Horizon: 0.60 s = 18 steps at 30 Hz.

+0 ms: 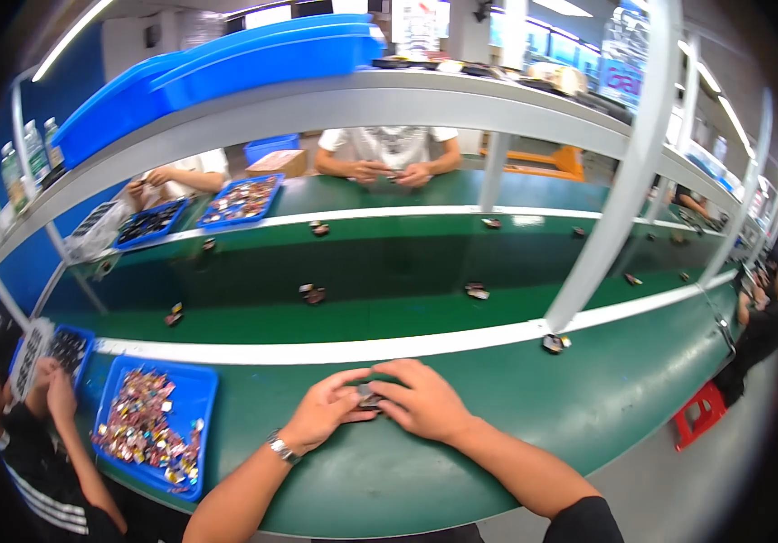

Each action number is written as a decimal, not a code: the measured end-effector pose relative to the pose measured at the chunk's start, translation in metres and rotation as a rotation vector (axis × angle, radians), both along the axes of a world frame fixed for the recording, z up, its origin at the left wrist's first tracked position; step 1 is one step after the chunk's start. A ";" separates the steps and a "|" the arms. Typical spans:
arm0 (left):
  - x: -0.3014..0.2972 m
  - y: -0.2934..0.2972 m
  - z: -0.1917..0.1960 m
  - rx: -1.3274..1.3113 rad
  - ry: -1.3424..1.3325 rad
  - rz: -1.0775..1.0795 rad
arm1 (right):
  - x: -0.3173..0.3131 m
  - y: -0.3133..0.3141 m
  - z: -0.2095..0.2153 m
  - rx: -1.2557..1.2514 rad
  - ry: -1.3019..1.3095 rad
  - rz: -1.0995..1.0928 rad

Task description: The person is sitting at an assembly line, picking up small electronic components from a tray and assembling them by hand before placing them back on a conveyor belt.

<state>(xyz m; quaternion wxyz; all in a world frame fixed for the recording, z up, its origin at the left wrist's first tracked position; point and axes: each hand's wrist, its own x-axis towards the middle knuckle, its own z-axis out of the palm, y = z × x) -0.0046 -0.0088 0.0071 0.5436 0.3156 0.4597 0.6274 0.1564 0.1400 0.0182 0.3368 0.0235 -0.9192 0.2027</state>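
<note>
A small dark part [369, 396] is pinched between left hand [324, 412] and right hand [425, 400], near the green bench [588, 398] edge, beside a blue tray [199, 398].

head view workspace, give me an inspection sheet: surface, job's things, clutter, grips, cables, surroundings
surface: green bench along a green conveyor belt with white edge strips
job's things: small dark part pinched between left hand and right hand; blue tray of mixed small parts at the left
clutter: loose small parts scattered on the belt
grips: both hands closed on the small part, wristwatch on the left wrist
cables: nothing seen
surroundings: co-workers opposite and at both sides, grey shelf overhead with blue bins, red stool at right
</note>
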 end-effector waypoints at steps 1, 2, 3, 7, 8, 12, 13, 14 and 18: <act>-0.001 -0.001 -0.002 0.004 0.011 0.007 | -0.002 0.001 -0.001 0.039 0.027 0.017; -0.001 -0.002 -0.004 0.014 0.041 0.020 | -0.004 0.000 0.000 0.058 0.012 0.023; -0.001 -0.005 -0.003 0.000 0.043 0.052 | -0.007 -0.002 -0.001 0.036 0.006 0.028; 0.004 0.000 -0.003 -0.005 0.079 0.075 | -0.005 0.002 -0.005 -0.034 -0.012 0.046; 0.005 0.002 -0.003 0.002 0.078 0.051 | -0.004 0.004 -0.006 -0.028 -0.012 0.022; 0.010 0.004 -0.002 -0.004 0.119 0.064 | -0.001 0.002 -0.009 -0.063 -0.032 0.039; 0.011 0.005 -0.001 -0.006 0.111 0.066 | 0.000 0.003 -0.010 -0.106 -0.034 0.075; 0.011 0.006 0.000 -0.007 0.104 0.067 | 0.000 0.003 -0.011 -0.148 -0.035 0.110; 0.009 0.000 -0.001 0.051 0.094 0.048 | -0.007 -0.002 -0.016 -0.207 -0.006 0.086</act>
